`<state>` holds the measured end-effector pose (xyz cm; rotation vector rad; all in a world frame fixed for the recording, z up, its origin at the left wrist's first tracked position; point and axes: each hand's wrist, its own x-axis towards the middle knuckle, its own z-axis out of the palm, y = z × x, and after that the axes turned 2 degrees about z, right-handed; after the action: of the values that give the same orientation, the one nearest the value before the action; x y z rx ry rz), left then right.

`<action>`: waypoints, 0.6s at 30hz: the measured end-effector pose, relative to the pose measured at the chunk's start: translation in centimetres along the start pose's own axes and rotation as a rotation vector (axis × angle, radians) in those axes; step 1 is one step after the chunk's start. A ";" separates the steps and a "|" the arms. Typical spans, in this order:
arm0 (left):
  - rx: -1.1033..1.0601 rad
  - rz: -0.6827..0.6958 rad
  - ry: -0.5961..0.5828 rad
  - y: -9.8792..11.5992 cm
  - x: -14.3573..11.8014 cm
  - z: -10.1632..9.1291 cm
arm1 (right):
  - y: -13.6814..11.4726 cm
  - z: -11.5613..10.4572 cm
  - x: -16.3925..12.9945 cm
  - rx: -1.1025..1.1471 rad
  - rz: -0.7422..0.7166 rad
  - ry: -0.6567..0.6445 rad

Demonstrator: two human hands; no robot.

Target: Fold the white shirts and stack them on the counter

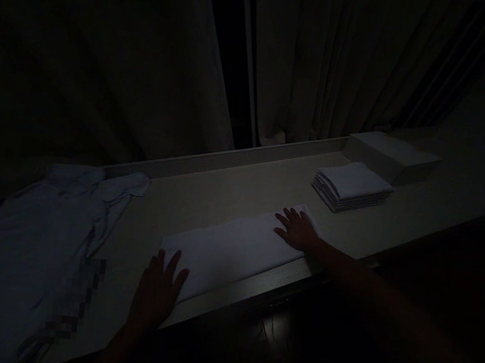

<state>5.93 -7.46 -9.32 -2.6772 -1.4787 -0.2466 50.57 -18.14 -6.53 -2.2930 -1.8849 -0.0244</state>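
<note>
Left hand (157, 292) and right hand (298, 231) rest spread open, grasping nothing, on opposite ends of a pale cloth (229, 247), seemingly part-folded, on the worktop (232, 195). Folded stack (355, 183) at right; shirt (37, 227) at left, unfolded.

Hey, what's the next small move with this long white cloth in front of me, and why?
Perhaps fold one end of the long white cloth over toward the other: it lies flat as a strip on the tabletop, while the stack of folded cloths nearby looks shorter and squarer.
</note>
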 end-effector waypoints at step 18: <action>-0.043 0.032 -0.076 -1.3 10.5 -1.8 | -0.1 -0.1 0.0 -0.007 0.018 0.020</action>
<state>10.15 1.78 -5.75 -2.7714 -1.4654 -0.1790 50.47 -18.11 -6.46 -2.3060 -1.8572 -0.0515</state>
